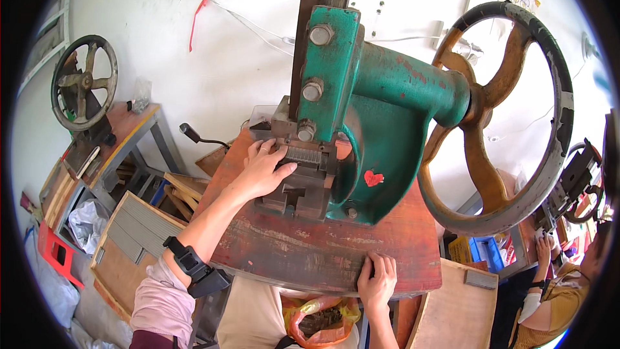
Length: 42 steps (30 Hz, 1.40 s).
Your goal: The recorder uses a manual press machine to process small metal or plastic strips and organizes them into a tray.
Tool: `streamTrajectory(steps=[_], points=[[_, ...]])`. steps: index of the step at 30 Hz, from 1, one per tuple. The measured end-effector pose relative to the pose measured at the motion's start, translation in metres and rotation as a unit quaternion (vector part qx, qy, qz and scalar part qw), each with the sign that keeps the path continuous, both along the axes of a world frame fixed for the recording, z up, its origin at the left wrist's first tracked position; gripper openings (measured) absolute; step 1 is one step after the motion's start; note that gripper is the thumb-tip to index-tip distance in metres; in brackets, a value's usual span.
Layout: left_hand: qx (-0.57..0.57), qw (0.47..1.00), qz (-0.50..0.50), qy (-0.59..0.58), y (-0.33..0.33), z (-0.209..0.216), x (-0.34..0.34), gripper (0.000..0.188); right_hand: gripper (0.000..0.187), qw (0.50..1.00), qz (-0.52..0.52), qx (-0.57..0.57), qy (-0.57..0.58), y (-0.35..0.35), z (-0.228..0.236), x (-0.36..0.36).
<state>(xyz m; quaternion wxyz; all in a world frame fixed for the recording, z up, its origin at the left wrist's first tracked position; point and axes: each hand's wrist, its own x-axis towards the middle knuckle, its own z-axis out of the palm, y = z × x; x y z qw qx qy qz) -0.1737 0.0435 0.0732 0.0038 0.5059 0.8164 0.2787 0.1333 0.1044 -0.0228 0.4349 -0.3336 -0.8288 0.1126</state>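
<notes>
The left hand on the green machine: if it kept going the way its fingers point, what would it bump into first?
Probably the grey ridged metal block under the green press head; the left hand already rests against it.

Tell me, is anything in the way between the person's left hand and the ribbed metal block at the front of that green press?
Nothing visible is. The left hand already lies at the ribbed metal block, fingers against its left side. The right hand is apart from it, gripping the near edge of the red wooden bench.
</notes>
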Motion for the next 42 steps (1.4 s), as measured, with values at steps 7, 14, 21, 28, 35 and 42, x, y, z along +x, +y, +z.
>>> streamTrajectory(steps=[7, 14, 21, 28, 35, 42], points=[[0.017, 0.998, 0.009, -0.056, -0.001, 0.005, 0.004, 0.059, 0.012, 0.999, -0.021, 0.025, -0.002, 0.002, -0.004, -0.004], [0.043, 0.994, 0.014, -0.098, 0.001, 0.001, 0.003, 0.06, 0.012, 0.999, -0.027, 0.028, -0.027, -0.002, 0.0, -0.003], [0.034, 0.995, 0.015, -0.09, -0.003, 0.002, 0.005, 0.061, 0.012, 0.998, -0.01, 0.058, -0.013, -0.001, -0.004, -0.005], [-0.053, 0.998, 0.027, 0.013, -0.002, 0.006, 0.004, 0.059, 0.013, 0.999, -0.021, 0.042, -0.027, -0.009, -0.004, -0.015], [0.041, 0.983, -0.045, 0.173, 0.011, 0.001, 0.0, 0.046, 0.033, 0.991, -0.055, 0.052, -0.108, -0.004, -0.008, 0.004], [0.082, 0.99, -0.011, -0.118, 0.012, -0.055, -0.105, 0.055, 0.03, 0.998, -0.007, 0.052, 0.023, 0.009, -0.023, -0.023]])
